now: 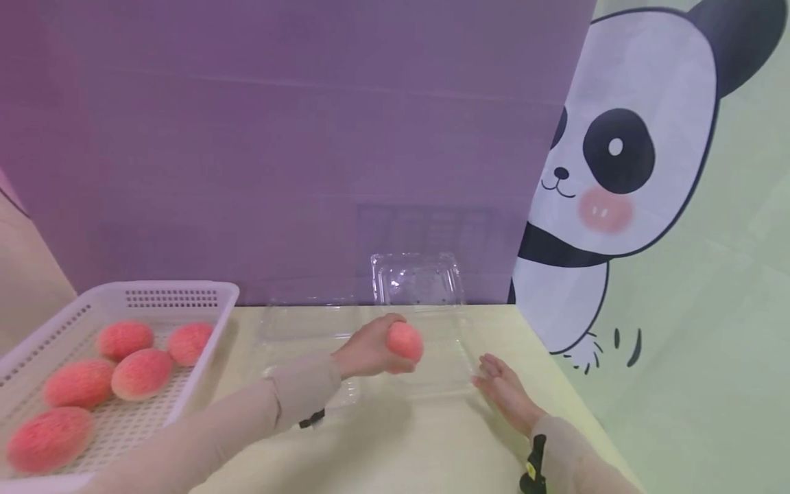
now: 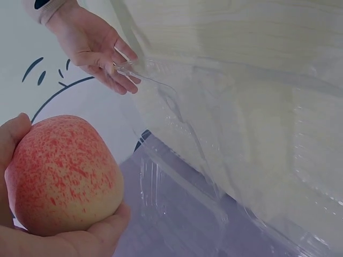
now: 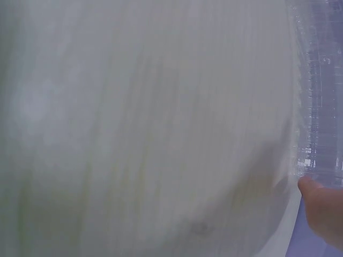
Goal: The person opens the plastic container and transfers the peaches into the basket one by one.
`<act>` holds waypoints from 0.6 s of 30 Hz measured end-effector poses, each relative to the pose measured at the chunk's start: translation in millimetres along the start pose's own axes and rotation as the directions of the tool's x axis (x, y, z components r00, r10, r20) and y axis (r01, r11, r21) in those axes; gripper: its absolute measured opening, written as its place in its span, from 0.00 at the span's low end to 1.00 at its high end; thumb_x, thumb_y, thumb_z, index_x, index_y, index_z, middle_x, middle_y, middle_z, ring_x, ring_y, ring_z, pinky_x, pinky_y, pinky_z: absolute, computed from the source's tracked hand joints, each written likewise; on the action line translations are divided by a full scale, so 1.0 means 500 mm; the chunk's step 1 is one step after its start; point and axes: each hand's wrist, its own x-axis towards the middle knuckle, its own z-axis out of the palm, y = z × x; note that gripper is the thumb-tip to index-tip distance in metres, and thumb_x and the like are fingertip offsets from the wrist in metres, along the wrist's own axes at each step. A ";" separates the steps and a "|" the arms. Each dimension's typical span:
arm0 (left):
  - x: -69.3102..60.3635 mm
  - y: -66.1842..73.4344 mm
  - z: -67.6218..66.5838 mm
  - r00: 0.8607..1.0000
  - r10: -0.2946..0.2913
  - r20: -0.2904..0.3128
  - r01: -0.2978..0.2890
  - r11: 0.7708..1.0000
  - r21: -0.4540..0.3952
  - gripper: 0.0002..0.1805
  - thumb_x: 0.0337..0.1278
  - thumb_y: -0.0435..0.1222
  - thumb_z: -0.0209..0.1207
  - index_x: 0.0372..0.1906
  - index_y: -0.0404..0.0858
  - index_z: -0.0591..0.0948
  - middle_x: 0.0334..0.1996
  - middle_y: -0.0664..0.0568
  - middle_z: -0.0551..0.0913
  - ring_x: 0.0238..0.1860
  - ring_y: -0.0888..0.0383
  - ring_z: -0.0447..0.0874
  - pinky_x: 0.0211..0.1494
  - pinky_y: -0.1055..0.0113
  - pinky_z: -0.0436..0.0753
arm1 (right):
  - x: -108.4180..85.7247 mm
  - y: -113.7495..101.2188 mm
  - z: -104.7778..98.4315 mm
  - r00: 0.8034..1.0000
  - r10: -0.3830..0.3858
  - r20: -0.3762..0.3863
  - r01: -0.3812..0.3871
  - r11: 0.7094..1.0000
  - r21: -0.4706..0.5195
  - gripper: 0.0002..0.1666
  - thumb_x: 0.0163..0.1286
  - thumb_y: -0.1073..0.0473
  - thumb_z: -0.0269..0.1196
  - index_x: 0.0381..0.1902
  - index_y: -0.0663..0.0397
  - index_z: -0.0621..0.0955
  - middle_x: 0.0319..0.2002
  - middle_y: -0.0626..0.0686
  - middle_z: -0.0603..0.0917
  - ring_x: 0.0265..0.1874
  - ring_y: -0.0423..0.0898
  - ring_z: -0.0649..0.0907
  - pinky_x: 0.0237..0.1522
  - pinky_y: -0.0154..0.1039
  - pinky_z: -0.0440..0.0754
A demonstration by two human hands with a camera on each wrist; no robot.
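Note:
My left hand grips a pink-speckled peach above a clear plastic container. In the left wrist view the thumb and fingers curl round the peach, whose lower part is pale yellow. That container stands with its lid raised at the back. My right hand is beside the container's right edge, fingers extended and holding nothing. The left wrist view shows its fingers at the container's corner; whether they touch it I cannot tell. In the right wrist view only a fingertip shows near the clear plastic.
A white slatted basket at the left holds several more peaches. Another clear container lies left of the first, partly behind my left arm. A purple panel rises behind the pale table; a panda-printed wall borders the right.

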 end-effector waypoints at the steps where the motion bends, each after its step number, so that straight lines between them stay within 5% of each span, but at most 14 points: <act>1: -0.007 -0.002 -0.007 1.000 -0.005 -0.006 0.005 1.000 0.004 0.43 0.34 0.36 0.71 0.62 0.38 0.65 0.53 0.46 0.75 0.51 0.49 0.75 0.49 0.51 0.79 | 0.000 0.000 0.000 1.000 0.002 0.001 -0.002 1.000 -0.002 0.41 0.66 0.67 0.53 0.69 0.70 0.44 0.69 0.69 0.47 0.68 0.64 0.49 0.67 0.56 0.55; 11: -0.070 -0.033 -0.082 0.991 -0.083 -0.106 0.080 0.996 -0.036 0.42 0.35 0.34 0.71 0.62 0.40 0.66 0.52 0.48 0.76 0.48 0.51 0.76 0.45 0.56 0.82 | 0.004 0.001 -0.001 1.000 0.008 0.005 -0.008 0.999 -0.034 0.41 0.66 0.65 0.52 0.69 0.69 0.44 0.70 0.68 0.47 0.69 0.63 0.49 0.67 0.56 0.54; 18: -0.119 -0.058 -0.127 0.989 -0.090 -0.118 0.088 0.996 -0.024 0.43 0.37 0.36 0.71 0.63 0.39 0.64 0.56 0.44 0.74 0.50 0.49 0.75 0.45 0.54 0.82 | 0.006 0.004 -0.003 1.000 0.007 0.000 -0.007 0.999 -0.041 0.41 0.66 0.65 0.53 0.69 0.69 0.44 0.70 0.68 0.47 0.69 0.63 0.50 0.67 0.56 0.54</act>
